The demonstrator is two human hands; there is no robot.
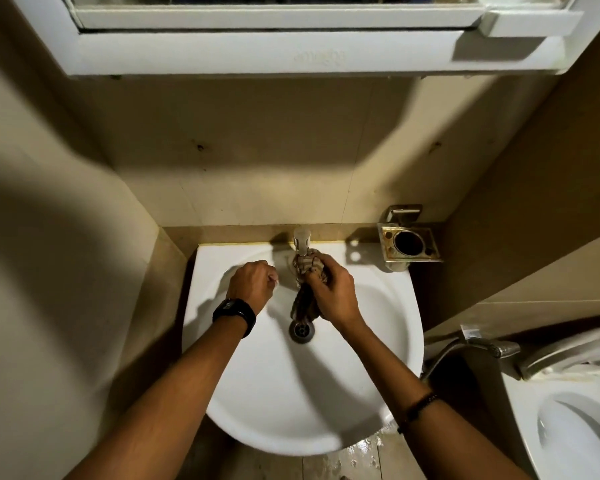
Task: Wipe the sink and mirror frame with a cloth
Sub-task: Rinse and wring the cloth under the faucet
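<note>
A white round sink fills the middle of the view, with a metal drain in its bowl and a tap at its back edge. My right hand grips a striped brown cloth bunched right under the tap spout, its tail hanging down toward the drain. My left hand hovers over the left side of the bowl with fingers curled into a fist, a black watch on the wrist. The white mirror frame runs across the top of the view.
A rusty metal holder is fixed to the wall right of the tap. A toilet and a spray hose stand at the lower right. Water drops lie on the floor below the sink. Beige walls close in on both sides.
</note>
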